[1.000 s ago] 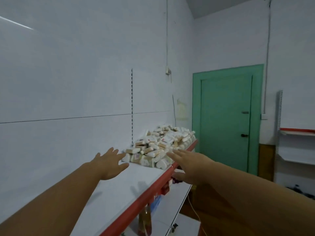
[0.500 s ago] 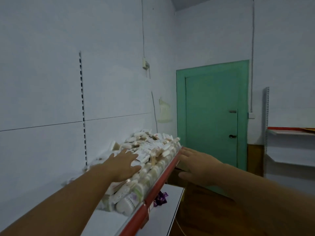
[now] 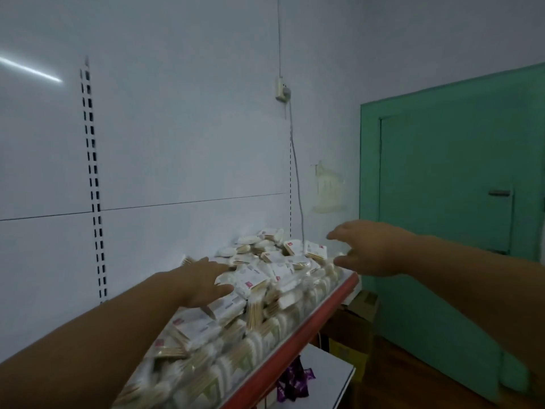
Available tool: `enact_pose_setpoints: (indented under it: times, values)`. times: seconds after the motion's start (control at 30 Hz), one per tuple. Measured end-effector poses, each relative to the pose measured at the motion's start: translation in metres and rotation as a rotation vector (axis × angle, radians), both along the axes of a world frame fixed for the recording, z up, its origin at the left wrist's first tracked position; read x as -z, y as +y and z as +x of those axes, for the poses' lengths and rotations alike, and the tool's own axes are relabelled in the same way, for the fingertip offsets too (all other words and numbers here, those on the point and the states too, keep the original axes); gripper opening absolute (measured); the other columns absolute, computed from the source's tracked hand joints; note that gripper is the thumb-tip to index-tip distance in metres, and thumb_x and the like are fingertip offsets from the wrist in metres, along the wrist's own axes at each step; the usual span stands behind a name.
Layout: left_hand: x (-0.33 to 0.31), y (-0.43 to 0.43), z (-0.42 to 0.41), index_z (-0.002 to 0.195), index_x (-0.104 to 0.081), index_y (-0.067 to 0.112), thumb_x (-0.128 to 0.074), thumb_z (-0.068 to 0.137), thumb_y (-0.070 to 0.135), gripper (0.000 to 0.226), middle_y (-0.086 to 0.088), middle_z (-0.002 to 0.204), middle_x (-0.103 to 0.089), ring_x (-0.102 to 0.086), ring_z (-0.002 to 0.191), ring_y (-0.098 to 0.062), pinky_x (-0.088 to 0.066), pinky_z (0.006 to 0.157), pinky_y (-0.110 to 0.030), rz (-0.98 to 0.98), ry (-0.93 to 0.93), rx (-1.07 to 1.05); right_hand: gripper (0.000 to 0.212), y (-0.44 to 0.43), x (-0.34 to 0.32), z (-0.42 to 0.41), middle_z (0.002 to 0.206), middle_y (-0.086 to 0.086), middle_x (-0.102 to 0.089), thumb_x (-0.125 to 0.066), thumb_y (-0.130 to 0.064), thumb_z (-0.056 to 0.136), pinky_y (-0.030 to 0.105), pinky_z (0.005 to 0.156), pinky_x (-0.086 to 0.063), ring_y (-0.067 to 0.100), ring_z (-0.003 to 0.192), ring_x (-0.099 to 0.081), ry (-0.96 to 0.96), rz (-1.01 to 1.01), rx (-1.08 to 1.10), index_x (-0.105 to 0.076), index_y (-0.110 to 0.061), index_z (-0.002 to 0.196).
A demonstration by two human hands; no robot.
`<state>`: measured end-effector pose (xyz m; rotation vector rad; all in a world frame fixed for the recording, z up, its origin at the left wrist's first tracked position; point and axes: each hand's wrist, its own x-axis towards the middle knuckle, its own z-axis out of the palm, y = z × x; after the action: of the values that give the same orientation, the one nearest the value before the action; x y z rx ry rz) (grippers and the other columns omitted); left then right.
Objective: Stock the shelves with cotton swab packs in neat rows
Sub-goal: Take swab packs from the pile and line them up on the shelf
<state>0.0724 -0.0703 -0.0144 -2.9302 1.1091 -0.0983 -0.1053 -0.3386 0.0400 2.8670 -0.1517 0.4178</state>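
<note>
A loose heap of cotton swab packs in clear wrap with white labels covers the white shelf with a red front edge. A tidier row of packs stands along that front edge. My left hand lies flat on top of the heap with fingers spread. My right hand hovers open above the heap's far right end, fingers stretched toward the wall, holding nothing.
A white back panel with a slotted upright rises behind the shelf. A lower shelf holds purple packets. Cardboard boxes sit on the floor by a green door. A wall socket with a cable hangs above.
I have moved closer along the shelf; the heap now fills the near view. My left hand stays on the packs, and my right hand has lifted from the shelf edge to above the far end.
</note>
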Motion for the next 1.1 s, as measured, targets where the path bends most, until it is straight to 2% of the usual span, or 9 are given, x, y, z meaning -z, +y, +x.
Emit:
enact_pose_setpoints:
  times: [0.1,0.23,0.4,0.53,0.77,0.87,0.97,1.03,1.1]
  values:
    - [-0.008,-0.016,0.033,0.151,-0.021,0.032,-0.032,0.097,0.058,0.061,0.003,0.16,-0.02,-0.015,0.147,-0.016,-0.017,0.116,-0.034,0.013,0.015,-0.038,0.054,-0.035,-0.021,0.025,0.151,-0.006,-0.034,-0.048,-0.051,0.093,0.037,0.111,-0.028,0.017,0.137,-0.032,0.031,-0.087,0.029,-0.035,-0.033,0.143]
    - [-0.028,-0.042,0.088,0.151,-0.02,0.031,-0.031,0.094,0.063,0.066,0.0,0.158,-0.026,-0.03,0.142,-0.019,-0.023,0.114,-0.033,0.019,-0.045,-0.109,0.052,-0.083,-0.034,0.069,0.149,-0.001,-0.039,-0.046,-0.05,0.095,0.035,0.108,-0.031,0.021,0.134,-0.038,-0.028,-0.044,0.093,-0.037,-0.03,0.142]
    - [-0.035,-0.106,0.137,0.147,-0.03,0.031,-0.033,0.094,0.062,0.062,0.004,0.153,-0.036,-0.038,0.136,-0.017,-0.027,0.111,-0.031,-0.052,-0.066,-0.012,0.053,-0.134,-0.014,0.128,0.149,-0.001,-0.039,-0.049,-0.047,0.095,0.036,0.108,-0.033,0.021,0.133,-0.038,0.079,-0.03,0.098,-0.034,-0.032,0.143]
    - [-0.026,-0.165,0.152,0.144,-0.037,0.034,-0.04,0.095,0.058,0.054,0.006,0.149,-0.041,-0.04,0.133,-0.015,-0.03,0.108,-0.03,-0.05,-0.077,0.113,0.055,-0.173,0.004,0.168,0.137,-0.003,-0.051,-0.054,-0.045,0.092,0.03,0.096,-0.04,0.019,0.121,-0.049,0.106,0.037,0.085,-0.037,-0.03,0.141]
    - [-0.009,-0.216,0.162,0.131,-0.051,0.042,-0.047,0.092,0.053,0.04,0.012,0.136,-0.049,-0.042,0.125,-0.006,-0.036,0.102,-0.027,-0.054,-0.112,0.218,0.08,-0.217,0.067,0.257,0.148,-0.005,-0.037,-0.063,-0.061,0.079,0.035,0.106,-0.035,0.017,0.13,-0.04,0.126,0.166,-0.141,-0.028,-0.032,0.145]
    - [-0.015,-0.228,0.168,0.12,-0.06,0.038,-0.054,0.092,0.048,0.03,0.018,0.12,-0.058,-0.054,0.098,0.003,-0.043,0.084,-0.018,-0.21,0.101,0.088,0.078,-0.223,0.083,0.291,0.135,-0.005,-0.051,-0.065,-0.066,0.074,0.033,0.096,-0.04,0.017,0.117,-0.051,0.125,0.169,-0.234,-0.036,-0.031,0.138]
    - [-0.022,-0.232,0.174,0.101,-0.071,0.026,-0.062,0.091,0.036,0.017,0.005,0.092,-0.073,-0.068,0.08,-0.012,-0.055,0.064,-0.028,-0.554,0.399,-0.05,0.067,-0.238,0.084,0.309,0.114,-0.009,-0.063,-0.063,-0.067,0.073,0.025,0.078,-0.04,0.012,0.097,-0.059,0.04,0.149,-0.379,-0.045,-0.033,0.129]
    - [-0.029,-0.234,0.176,0.103,-0.071,0.016,-0.066,0.085,0.036,0.027,-0.002,0.087,-0.075,-0.07,0.076,-0.019,-0.054,0.059,-0.029,-0.691,0.505,-0.115,0.064,-0.248,0.078,0.315,0.106,-0.015,-0.063,-0.062,-0.068,0.07,0.022,0.076,-0.043,0.007,0.09,-0.059,-0.038,0.241,-0.46,-0.046,-0.037,0.124]
    - [-0.033,-0.244,0.175,0.109,-0.067,0.011,-0.071,0.067,0.049,0.056,-0.007,0.095,-0.075,-0.072,0.084,-0.023,-0.056,0.065,-0.032,-0.828,0.664,-0.144,0.06,-0.245,0.065,0.319,0.099,-0.021,-0.057,-0.063,-0.07,0.065,0.02,0.073,-0.049,0.002,0.087,-0.058,-0.097,0.422,-0.539,-0.043,-0.045,0.115]
